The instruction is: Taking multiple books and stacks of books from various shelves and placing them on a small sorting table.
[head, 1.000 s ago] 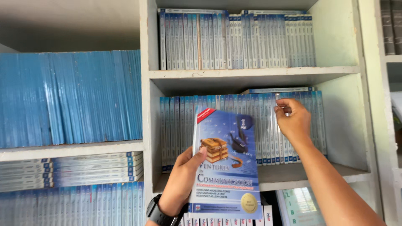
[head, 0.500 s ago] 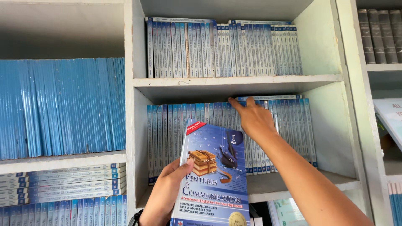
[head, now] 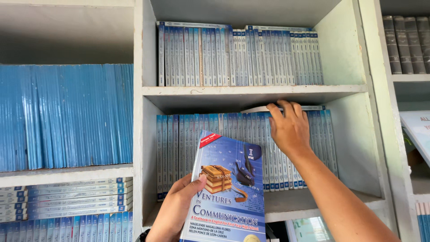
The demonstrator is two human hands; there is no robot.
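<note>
Our two bare arms and hands

We wear no sleeves or gloves: our right hand (head: pixel 290 127) and forearm are uncovered, our left hand (head: pixel 175 210) likewise, and just below its wrist sits the edge of a black watch (head: pixel 144 235).

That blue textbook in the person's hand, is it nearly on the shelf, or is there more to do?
Done: rows of matching blue books fill the middle shelf and the shelf above. In hand: the left hand holds the blue textbook upright in front of the row, while the right hand rests on the tops of the shelved books. Left: the textbook is not yet among them; no open gap shows.
</note>
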